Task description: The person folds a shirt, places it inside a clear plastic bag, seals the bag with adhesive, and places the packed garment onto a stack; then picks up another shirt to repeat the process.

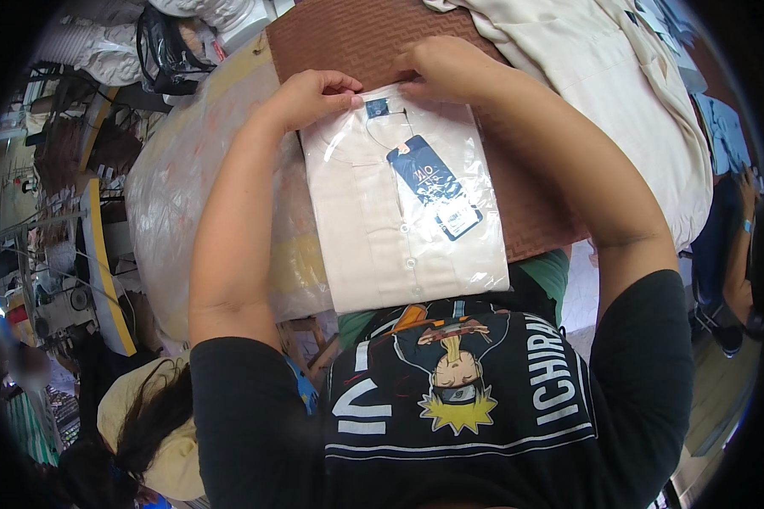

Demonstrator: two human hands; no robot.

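A folded cream shirt (365, 229) in a clear plastic bag lies in front of me, its near end close to my body. A blue hang tag (433, 187) shows through the plastic, hanging from a cord near the collar. My left hand (321, 97) pinches the far left corner of the bag between thumb and fingers. At the far right corner, my right hand (441, 69) is bent over the bag's top edge, its fingers curled and partly hidden behind the hand.
A brown textured board (535, 199) lies under the bag. Left of it sits a large plastic-wrapped bundle (221, 187). Cream cloth (620, 127) is heaped at right. A black bag (174, 51) rests at the far left. Other people are nearby on both sides.
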